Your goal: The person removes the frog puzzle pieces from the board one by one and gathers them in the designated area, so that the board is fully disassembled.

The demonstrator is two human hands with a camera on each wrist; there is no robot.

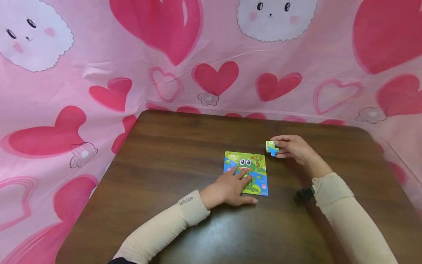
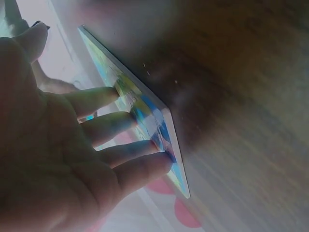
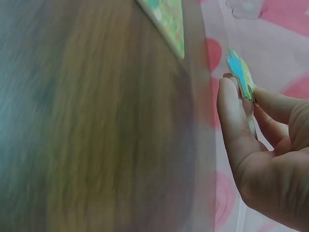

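Note:
A square frog puzzle [image 1: 260, 170] lies flat on the table, green and blue. The left hand [image 1: 230, 189] rests on it with spread fingers; in the left wrist view the fingertips of that hand [image 2: 91, 140] touch the picture surface of the puzzle [image 2: 154, 118]. Beyond the puzzle's upper right corner, the right hand [image 1: 295, 147] pinches a small green and blue puzzle piece [image 1: 271, 147] between thumb and fingers. The right wrist view shows the piece [image 3: 240, 72] held edge-on by the right hand [image 3: 270, 145], off the table.
The brown wooden table [image 1: 158, 154] has rounded far corners. Behind it and at its sides hangs a pink cloth [image 1: 132, 55] printed with hearts and white faces. A dark strap or device [image 1: 306, 193] is at the right wrist.

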